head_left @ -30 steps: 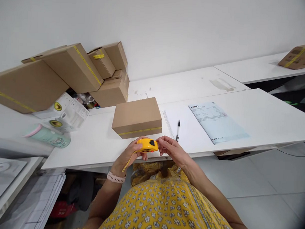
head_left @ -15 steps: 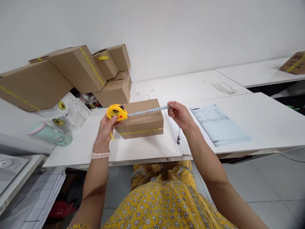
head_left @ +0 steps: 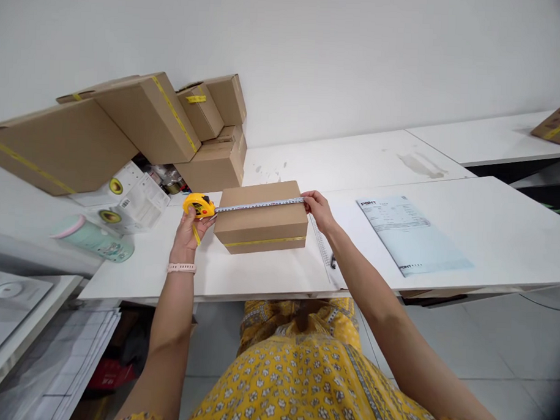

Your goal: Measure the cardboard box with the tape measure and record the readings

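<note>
Cardboard box (head_left: pixel 261 218) sits on white desk (head_left: pixel 490 229), dead centre, long side facing the person. Stack of boxes (head_left: pixel 127 125) at 10 o'clock of it, paper sheet (head_left: pixel 410 233) at 3 o'clock, green tumbler (head_left: pixel 95 243) at 9 o'clock. Left hand (head_left: pixel 187 228) closed around yellow tape measure (head_left: pixel 198 205), touching box's 9 o'clock top edge. Right hand (head_left: pixel 317 208) pinches the end of the blade (head_left: pixel 259 204) at the 3 o'clock edge; blade lies flat across the box top. Pen (head_left: pixel 333 259) at 4 o'clock. Box looks light and stiff, taped shut, probably best gripped by both short ends. Blade likely thin, springy and prone to snapping back, so grip the case and the end.
</note>
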